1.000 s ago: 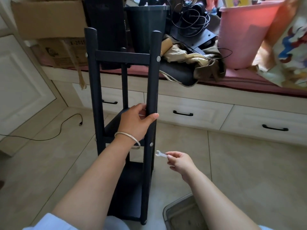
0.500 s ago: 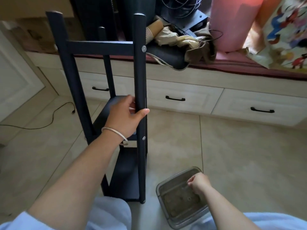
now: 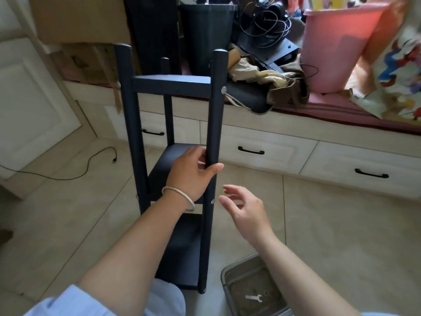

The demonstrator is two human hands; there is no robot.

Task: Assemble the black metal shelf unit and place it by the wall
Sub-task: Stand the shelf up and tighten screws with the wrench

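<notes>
The black metal shelf unit (image 3: 173, 86) stands upright on the tiled floor in front of me, with three tiers between its round posts. My left hand (image 3: 193, 173) grips the near right post at mid height, thumb wrapped round its front. My right hand (image 3: 245, 208) hovers empty just right of that post, fingers spread and relaxed, close to a silver bolt head. A small white wrench (image 3: 254, 298) lies in the clear plastic tray (image 3: 229, 273) on the floor below my right forearm.
A low window bench with white drawers (image 3: 250, 151) runs behind the shelf, piled with a pink bucket (image 3: 337, 49), a black bin (image 3: 205, 37), cables, cloth and a cardboard box (image 3: 79, 19). A black cable (image 3: 91, 160) trails on the floor at left.
My right hand put the wrench into the tray, then rose empty beside the post. My left hand kept its grip on the post. The view tilted down, then back up.
</notes>
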